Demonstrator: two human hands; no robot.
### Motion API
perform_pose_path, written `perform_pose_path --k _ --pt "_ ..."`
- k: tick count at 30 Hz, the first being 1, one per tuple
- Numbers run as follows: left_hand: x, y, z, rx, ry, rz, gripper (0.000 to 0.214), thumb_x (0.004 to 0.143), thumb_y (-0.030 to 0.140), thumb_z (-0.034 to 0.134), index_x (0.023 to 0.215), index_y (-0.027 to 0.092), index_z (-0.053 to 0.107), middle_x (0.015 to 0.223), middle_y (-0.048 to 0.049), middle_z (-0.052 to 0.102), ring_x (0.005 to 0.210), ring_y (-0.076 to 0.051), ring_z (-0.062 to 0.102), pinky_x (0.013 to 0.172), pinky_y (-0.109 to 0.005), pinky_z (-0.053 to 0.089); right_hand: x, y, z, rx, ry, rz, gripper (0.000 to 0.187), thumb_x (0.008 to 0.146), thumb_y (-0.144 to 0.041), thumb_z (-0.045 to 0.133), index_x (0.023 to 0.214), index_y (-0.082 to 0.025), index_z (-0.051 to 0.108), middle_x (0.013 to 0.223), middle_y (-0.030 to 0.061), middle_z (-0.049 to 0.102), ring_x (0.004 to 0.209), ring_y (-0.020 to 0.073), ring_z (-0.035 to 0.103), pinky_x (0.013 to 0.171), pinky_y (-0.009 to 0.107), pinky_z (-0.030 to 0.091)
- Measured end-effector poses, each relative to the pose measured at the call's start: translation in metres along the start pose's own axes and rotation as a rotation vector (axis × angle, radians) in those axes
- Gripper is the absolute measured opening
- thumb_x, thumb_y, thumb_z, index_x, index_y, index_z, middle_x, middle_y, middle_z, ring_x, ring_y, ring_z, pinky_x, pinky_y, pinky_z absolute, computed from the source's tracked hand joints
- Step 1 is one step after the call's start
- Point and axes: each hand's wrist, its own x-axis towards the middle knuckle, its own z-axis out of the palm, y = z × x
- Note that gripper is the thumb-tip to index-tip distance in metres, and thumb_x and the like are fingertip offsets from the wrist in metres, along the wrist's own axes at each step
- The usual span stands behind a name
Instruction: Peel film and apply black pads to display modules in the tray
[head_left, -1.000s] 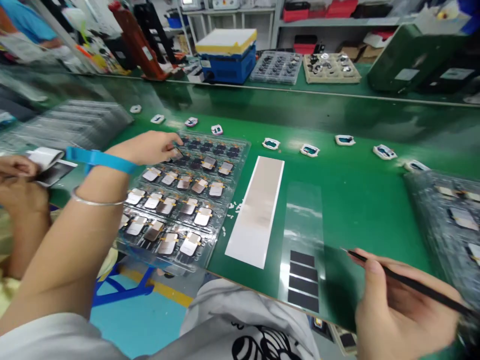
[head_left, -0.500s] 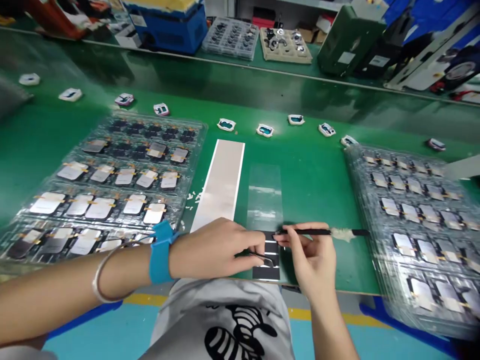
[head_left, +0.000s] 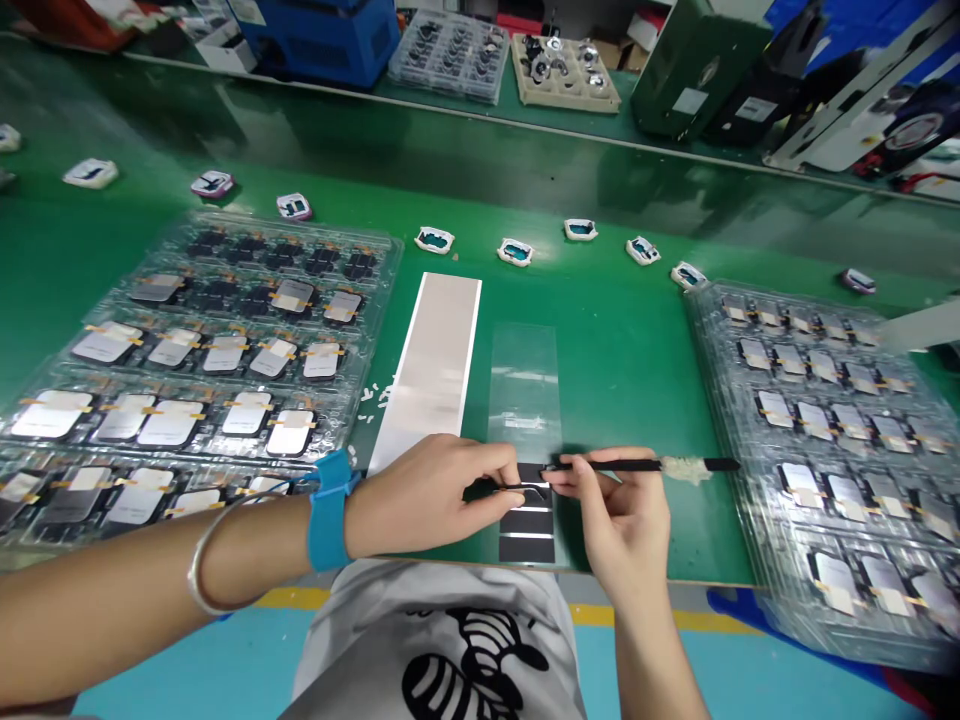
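Note:
My left hand (head_left: 427, 495), with a blue wrist strap (head_left: 328, 510), pinches dark tweezers (head_left: 480, 489) whose thin bent tip points right. My right hand (head_left: 626, 510) grips a slim black tool (head_left: 626, 465) with pale tape wrapped round its rear part, and its front end is close to my left fingertips. Beneath both hands lies a clear film strip (head_left: 523, 375) with black rectangles (head_left: 526, 549) on its near part, divided by bright lines. Whether either tip touches a rectangle is too small to tell. A long pale sheet with white edges (head_left: 431, 370) lies left of the film.
Clear trays of silvery-backed parts stand at the left (head_left: 375, 260) and the right (head_left: 709, 400). Several small white frames, one a pale housing (head_left: 516, 251), line the back. White scraps (head_left: 366, 393) lie by the left tray. A shelf (head_left: 465, 115) holds boxes and trays.
The tweezers' tip has moved up along the black rectangles, closer to the right-hand tool. The near rectangles show more openly. The camera view has shifted slightly.

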Motion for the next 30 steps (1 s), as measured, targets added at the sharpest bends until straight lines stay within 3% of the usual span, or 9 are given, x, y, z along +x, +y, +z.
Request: perform_pose_path --k 5,9,16,21,25,27,30 --pt "0.000 0.004 0.001 -0.074 0.100 -0.035 0.008 0.091 0.020 0.055 0.084 0.019 0.056 0.081 0.0021 0.066 0.074 -0.012 0.061 0.067 -0.023 0.045 -0.002 -0.015 0.003 0.117 0.140 -0.096 0.022 0.085 -0.024 0.069 0.094 -0.021 0.048 0.082 0.0019 0.071 0.061 0.0188 0.073 0.055 0.025 0.063" --pt "0.000 0.006 -0.001 -0.082 0.255 0.004 0.015 0.092 0.021 0.053 0.078 0.019 0.049 0.077 0.0013 0.056 0.071 -0.012 0.054 0.067 -0.023 0.044 -0.010 -0.032 0.017 0.271 0.170 -0.032 0.018 0.087 -0.023 0.066 0.094 -0.020 0.049 0.082 0.0020 0.072 0.073 0.0220 0.075 0.065 0.030 0.065" --pt "-0.006 0.005 0.002 -0.027 0.348 0.066 0.016 0.094 0.021 0.052 0.079 0.020 0.044 0.069 0.0051 0.050 0.062 -0.009 0.050 0.059 -0.020 0.039 -0.019 -0.041 0.041 0.334 0.250 -0.099 0.017 0.087 -0.020 0.065 0.095 -0.021 0.050 0.082 -0.0006 0.067 0.083 0.0223 0.074 0.071 0.032 0.066" --pt "-0.006 0.004 0.004 0.058 0.295 0.021 0.017 0.095 0.027 0.052 0.082 0.021 0.044 0.068 0.0050 0.053 0.059 -0.010 0.052 0.055 -0.021 0.036 -0.025 -0.045 0.048 0.283 0.247 -0.230 0.014 0.089 -0.013 0.058 0.095 -0.021 0.049 0.085 -0.0013 0.064 0.082 0.0156 0.073 0.071 0.031 0.066" --pt "-0.006 0.005 0.004 0.070 0.283 0.027 0.013 0.094 0.023 0.049 0.082 0.021 0.042 0.066 0.0059 0.049 0.056 -0.010 0.047 0.052 -0.021 0.033 -0.026 -0.047 0.056 0.240 0.178 -0.408 0.021 0.088 -0.004 0.054 0.098 -0.021 0.048 0.084 -0.0004 0.064 0.082 0.0148 0.071 0.077 0.040 0.066" --pt "-0.006 0.006 0.003 0.026 0.268 0.017 0.007 0.092 0.020 0.048 0.087 0.021 0.044 0.069 0.0052 0.051 0.057 -0.010 0.049 0.053 -0.021 0.035 -0.026 -0.047 0.058 0.226 0.154 -0.463 0.024 0.087 0.000 0.052 0.099 -0.020 0.048 0.085 0.0003 0.065 0.082 0.0149 0.071 0.079 0.042 0.066" --pt "-0.006 0.008 0.002 -0.097 0.239 -0.003 0.008 0.092 0.016 0.047 0.099 0.019 0.048 0.080 0.0022 0.060 0.066 -0.010 0.056 0.058 -0.020 0.041 -0.023 -0.044 0.060 0.211 0.120 -0.524 0.028 0.084 0.004 0.052 0.100 -0.019 0.047 0.087 0.0015 0.065 0.083 0.0143 0.070 0.076 0.036 0.066"
